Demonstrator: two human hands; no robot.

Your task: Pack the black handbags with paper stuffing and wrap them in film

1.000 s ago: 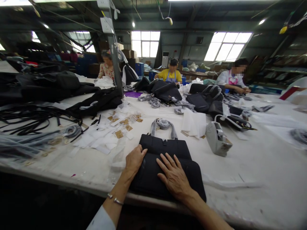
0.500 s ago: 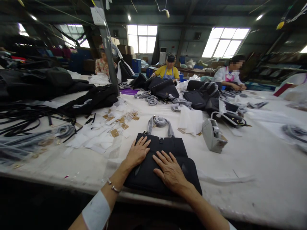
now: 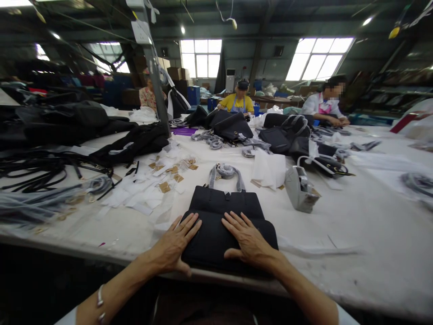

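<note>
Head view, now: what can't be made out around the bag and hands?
All in the head view:
Bag: underside hidden, against the table.
Left hand and right hand: palms hidden, facing down.
Brown tags: any print is too small to read.
Coil at far right: cut off by the right edge.
Person at left: partly hidden by the pillar.

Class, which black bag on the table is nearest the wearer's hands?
The black bag in the foreground: the left hand and right hand both rest on it. The other black bags lie farther back, apart from those hands.
</note>
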